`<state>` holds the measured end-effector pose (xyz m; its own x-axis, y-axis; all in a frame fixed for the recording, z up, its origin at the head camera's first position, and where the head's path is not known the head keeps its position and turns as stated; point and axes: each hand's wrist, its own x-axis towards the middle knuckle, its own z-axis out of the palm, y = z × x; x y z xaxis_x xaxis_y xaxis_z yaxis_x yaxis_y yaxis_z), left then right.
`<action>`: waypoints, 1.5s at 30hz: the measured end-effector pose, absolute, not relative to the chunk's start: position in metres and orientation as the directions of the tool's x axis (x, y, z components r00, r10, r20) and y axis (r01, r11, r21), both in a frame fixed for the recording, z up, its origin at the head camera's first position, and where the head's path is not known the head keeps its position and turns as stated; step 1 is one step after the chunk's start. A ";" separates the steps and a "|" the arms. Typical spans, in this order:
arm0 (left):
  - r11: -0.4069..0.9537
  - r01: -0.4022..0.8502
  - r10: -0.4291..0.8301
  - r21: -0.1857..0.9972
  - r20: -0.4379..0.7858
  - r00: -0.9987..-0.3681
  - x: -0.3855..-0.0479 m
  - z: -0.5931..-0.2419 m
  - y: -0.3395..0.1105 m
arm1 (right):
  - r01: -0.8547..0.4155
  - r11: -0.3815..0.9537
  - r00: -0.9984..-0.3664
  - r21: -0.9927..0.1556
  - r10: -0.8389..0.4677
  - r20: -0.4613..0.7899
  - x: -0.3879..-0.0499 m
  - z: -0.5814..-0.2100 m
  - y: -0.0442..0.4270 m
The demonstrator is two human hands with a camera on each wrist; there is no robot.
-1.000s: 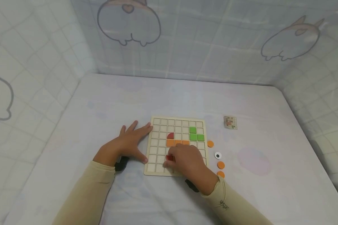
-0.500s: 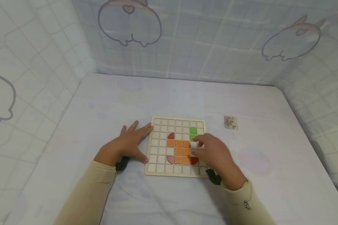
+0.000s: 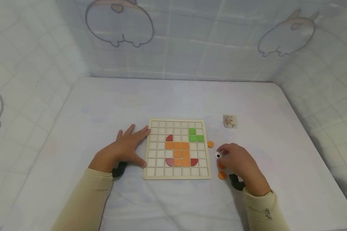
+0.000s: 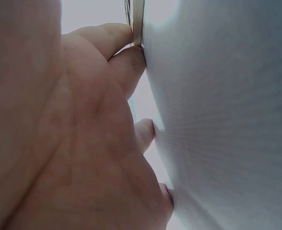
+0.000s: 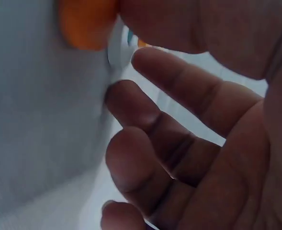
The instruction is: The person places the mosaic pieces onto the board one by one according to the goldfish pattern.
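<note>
A square wooden grid board [image 3: 156, 163] lies on the table with orange square tiles [image 3: 177, 153], green square tiles [image 3: 192, 138] and red quarter-round tiles [image 3: 169, 162] in its cells. My left hand [image 3: 124, 148] is spread at the board's left edge, its fingers touching the frame; in the left wrist view, fingertips of that hand [image 4: 121, 124] meet the wooden edge. Right of the board, my right hand [image 3: 238, 160] pinches a white disc with a black dot [image 3: 218, 155] between thumb and index finger. The disc lies low at the table, partly covered by the fingers.
Orange discs lie near the board's right side: one round disc [image 3: 210, 144] behind the white one, another orange disc [image 3: 222, 175] in front, and a third partly under the right hand. A small printed pattern card [image 3: 229, 121] lies farther back. Patterned fabric walls enclose the table.
My right hand has left the board and moved right to the white disc. The lower red and orange tiles now show uncovered. The left hand stays at the board's edge; the head view shifts slightly.
</note>
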<state>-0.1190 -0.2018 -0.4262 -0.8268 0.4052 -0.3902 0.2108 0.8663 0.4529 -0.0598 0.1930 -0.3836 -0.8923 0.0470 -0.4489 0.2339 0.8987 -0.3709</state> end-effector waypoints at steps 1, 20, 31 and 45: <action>0.864 0.207 0.405 0.458 -0.390 -0.827 -0.118 -0.426 -0.202 | 0.216 0.902 -0.895 -0.373 0.030 -0.446 -0.060 -0.385 0.191; 0.860 0.185 0.395 0.476 -0.389 -0.833 -0.117 -0.424 -0.204 | 0.159 0.931 -0.905 -0.328 0.005 -0.426 -0.062 -0.390 0.172; 0.859 0.189 0.397 0.476 -0.386 -0.832 -0.117 -0.423 -0.202 | -0.081 0.928 -0.951 -0.362 -0.181 -0.250 -0.065 -0.379 0.142; 0.840 0.225 0.444 0.494 -0.386 -0.809 -0.113 -0.425 -0.189 | -0.342 0.847 -0.849 -0.406 -0.464 -0.253 -0.079 -0.385 0.071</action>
<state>-0.1132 -0.1886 -0.4246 -0.8089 0.4435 -0.3859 0.2248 0.8399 0.4940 -0.0786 0.0713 -0.3849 -0.8486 -0.4643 -0.2534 -0.3422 0.8473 -0.4063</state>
